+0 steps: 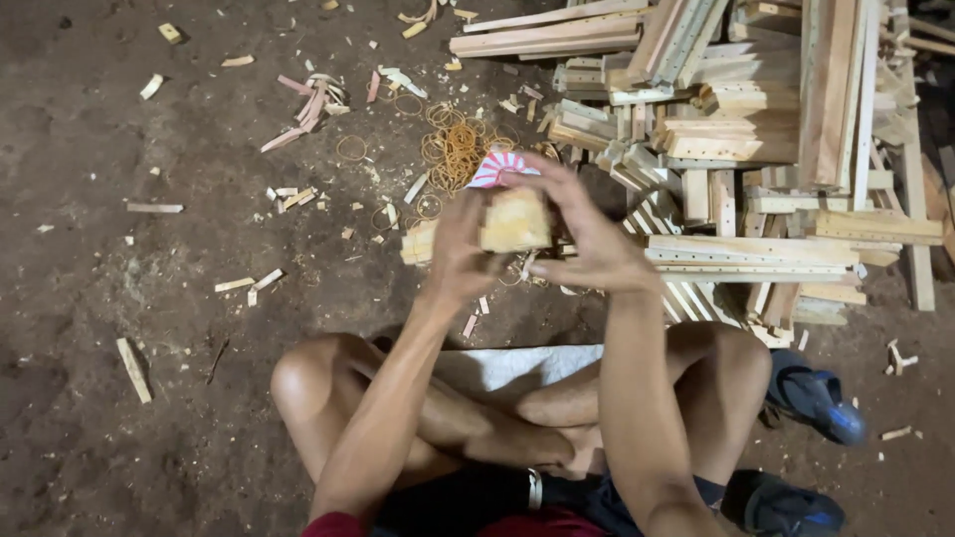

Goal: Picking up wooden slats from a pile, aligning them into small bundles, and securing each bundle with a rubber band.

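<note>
Wood pieces bundled together (512, 221) sit between my two hands, held up in front of me above the dirt floor (90, 249), just over my crossed legs. My left hand (460, 249) is wrapped around the near left side of the bundle, fingers closed on it. My right hand (587, 234) grasps it from the right, with the fingers arched over the top, where a bit of red-and-white striped material (500, 167) pokes out; I cannot tell what that material is or whether a finger is hooked into it.

If my grip loosens on either side, I judge the short pieces could slide past each other and the stack would fall apart onto the floor, among the scattered offcuts (298, 99). Anything stretched over the end could also slip off a corner and snap back, since the ends look square and smooth.

The bundle itself is pale, fresh-cut wood, a blocky stack of short flat lengths with the cut ends facing me. A few pieces stick out to the left, past my left hand, so it is not perfectly squared.

A loose heap of tan rubber bands (453, 144) lies on the floor just beyond my hands. To the right, a big pile of longer slats (756, 129) is stacked.
</note>
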